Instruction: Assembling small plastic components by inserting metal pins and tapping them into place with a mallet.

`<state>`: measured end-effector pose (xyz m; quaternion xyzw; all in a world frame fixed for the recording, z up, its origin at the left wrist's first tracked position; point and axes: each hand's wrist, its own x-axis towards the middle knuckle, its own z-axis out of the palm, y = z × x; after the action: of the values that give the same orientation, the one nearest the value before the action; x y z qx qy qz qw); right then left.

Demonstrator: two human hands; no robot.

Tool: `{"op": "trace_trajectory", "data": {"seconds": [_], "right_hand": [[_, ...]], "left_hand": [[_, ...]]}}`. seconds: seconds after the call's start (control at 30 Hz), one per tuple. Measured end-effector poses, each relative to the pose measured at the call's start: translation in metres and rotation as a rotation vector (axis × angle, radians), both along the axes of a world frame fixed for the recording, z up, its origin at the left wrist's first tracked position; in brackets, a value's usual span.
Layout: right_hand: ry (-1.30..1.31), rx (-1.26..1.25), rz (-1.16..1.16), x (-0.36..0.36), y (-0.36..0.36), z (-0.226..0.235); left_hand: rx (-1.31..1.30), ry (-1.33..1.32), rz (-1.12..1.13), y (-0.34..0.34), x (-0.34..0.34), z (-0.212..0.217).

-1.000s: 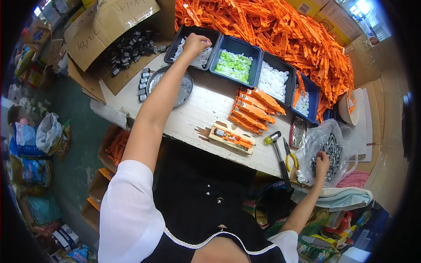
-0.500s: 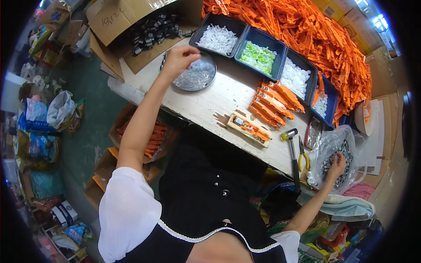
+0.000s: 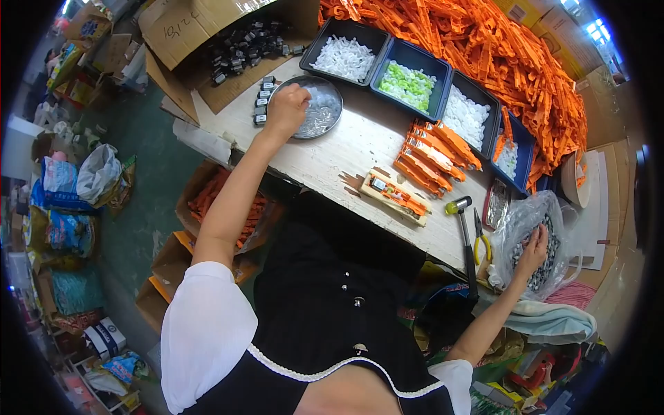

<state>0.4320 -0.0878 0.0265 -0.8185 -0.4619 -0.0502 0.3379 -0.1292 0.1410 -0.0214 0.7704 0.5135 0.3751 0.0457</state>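
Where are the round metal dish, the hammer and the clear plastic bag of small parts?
round metal dish (image 3: 325, 111), head view, bare right part of the bowl.
hammer (image 3: 458, 205), head view, on its head.
clear plastic bag (image 3: 515, 225), head view, on its left wall.

Left hand (image 3: 287, 111) over round metal dish (image 3: 325, 128), right hand (image 3: 534, 250) in plastic bag (image 3: 515, 228)
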Motion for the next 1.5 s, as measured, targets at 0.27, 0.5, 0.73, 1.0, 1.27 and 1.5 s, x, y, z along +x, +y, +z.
{"op": "trace_trajectory", "data": {"seconds": [0.27, 0.5, 0.73, 1.0, 1.27, 1.5], "right_hand": [[-0.023, 0.060, 0.063, -0.012, -0.005, -0.001], [-0.114, 0.205, 0.103, -0.046, 0.005, 0.012], [-0.090, 0.175, 0.223, -0.067, 0.009, 0.012], [0.148, 0.076, 0.507, -0.160, 0.026, 0.024], [0.205, 0.161, 0.888, -0.266, 0.071, 0.025], [0.047, 0.131, 0.838, -0.278, 0.073, 0.027]], "left_hand": [[0.086, 0.155, 0.034, 0.003, 0.011, 0.000], [0.060, 0.143, 0.016, 0.002, 0.012, 0.001], [0.026, 0.116, 0.031, -0.001, 0.012, 0.001], [-0.310, -0.406, -0.090, -0.017, 0.018, 0.015], [-0.575, -0.860, -0.473, -0.079, 0.070, 0.044], [-0.385, -0.680, -0.582, -0.090, 0.091, 0.045]]}}
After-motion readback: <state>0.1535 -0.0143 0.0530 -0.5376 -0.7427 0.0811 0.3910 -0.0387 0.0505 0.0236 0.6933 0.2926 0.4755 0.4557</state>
